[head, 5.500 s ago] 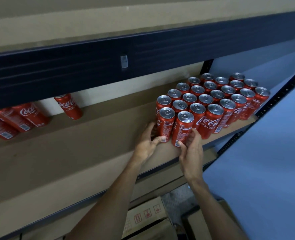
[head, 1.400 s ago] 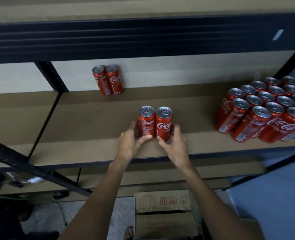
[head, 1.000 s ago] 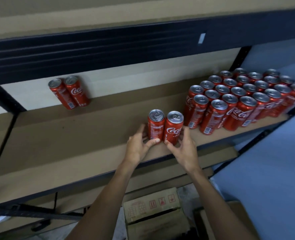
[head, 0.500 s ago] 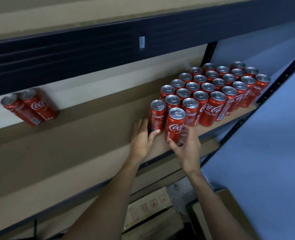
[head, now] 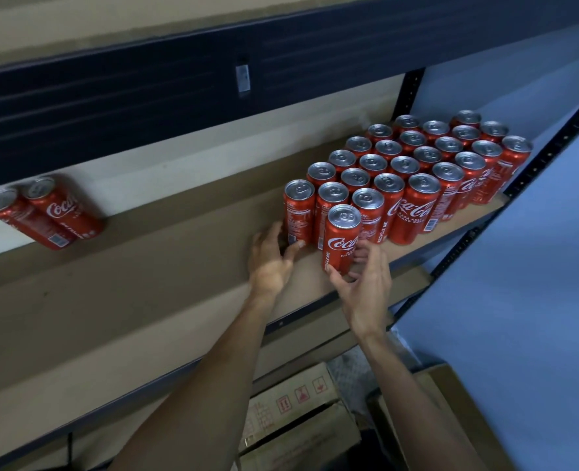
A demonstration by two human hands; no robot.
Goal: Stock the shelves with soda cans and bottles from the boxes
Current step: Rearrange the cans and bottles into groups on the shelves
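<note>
A brown board shelf [head: 145,300] carries the stock. A tight block of red soda cans [head: 417,171] stands upright toward 2 o'clock, running back to the rear wall. At the block's 7 o'clock corner two cans are being set in. The front can [head: 342,236] stands just ahead of the rows, near the shelf's front lip, and the corner can [head: 298,212] stands touching its row at 10 o'clock from it.

The right grip [head: 366,283] curls round the front can low on the body, thumb on one side and fingers on the other. The left grip [head: 271,260] holds the corner can's base, fingers round the far side and thumb on the near face.

Sealed, these slim cans are likely weighty for their size and stiff while full. Their painted walls look smooth and apt to slip or dent, and the tall, narrow shape makes them tippy. A low-to-middle hold on the body seems best, pushed from near the base so the can slides rather than topples.

The blue wall [head: 519,300] closes the 3 o'clock side. A dark beam [head: 145,96] of the shelf above crowds the headroom at 12 o'clock. Cardboard boxes [head: 298,413] sit on the floor at 6 o'clock. A pair of cans [head: 43,212] stands at 9 o'clock, well apart from the block, against the back. A small tag [head: 243,78] hangs on the beam. Neighbouring cans are the likeliest obstruction, since a nudge could knock a row.
</note>
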